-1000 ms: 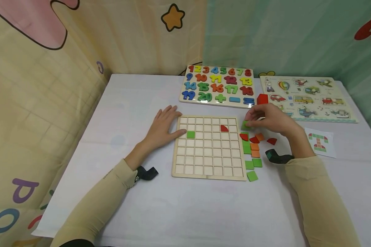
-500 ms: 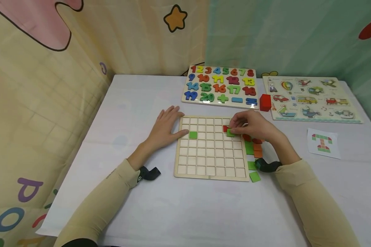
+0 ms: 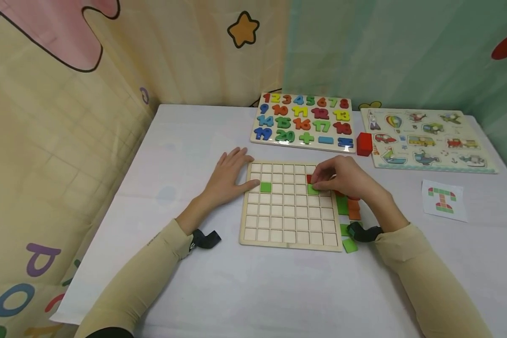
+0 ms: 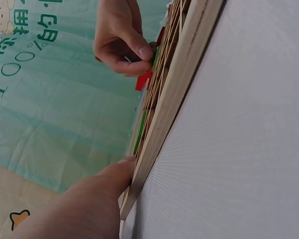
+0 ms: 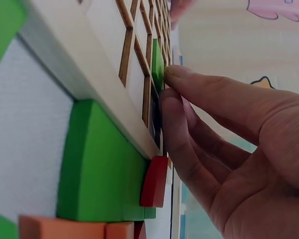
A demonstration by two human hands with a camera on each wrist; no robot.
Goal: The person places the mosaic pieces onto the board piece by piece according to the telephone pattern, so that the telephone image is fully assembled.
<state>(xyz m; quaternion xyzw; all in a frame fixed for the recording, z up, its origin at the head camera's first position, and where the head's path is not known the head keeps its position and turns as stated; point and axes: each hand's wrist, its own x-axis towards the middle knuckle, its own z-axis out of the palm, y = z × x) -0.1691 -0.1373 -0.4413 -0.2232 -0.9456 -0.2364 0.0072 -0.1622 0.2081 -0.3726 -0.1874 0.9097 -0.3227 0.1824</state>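
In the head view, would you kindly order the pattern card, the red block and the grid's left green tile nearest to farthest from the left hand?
1. Left green tile: just right of the left hand.
2. Red block: farther right, beyond the right hand.
3. Pattern card: far right.

The head camera looks forward and down over the table (image 3: 219, 286), far enough back to hold the left hand (image 3: 229, 176), the right hand (image 3: 343, 177), the whole grid board (image 3: 289, 222) and the curtain (image 3: 194, 61) behind. The left wrist camera skims close along the board's edge toward the right hand, its picture tipped sideways (the table stands like a wall on the right). The right wrist camera sits low and close beside the board's right side, facing across it. All three views share the board and the right hand.
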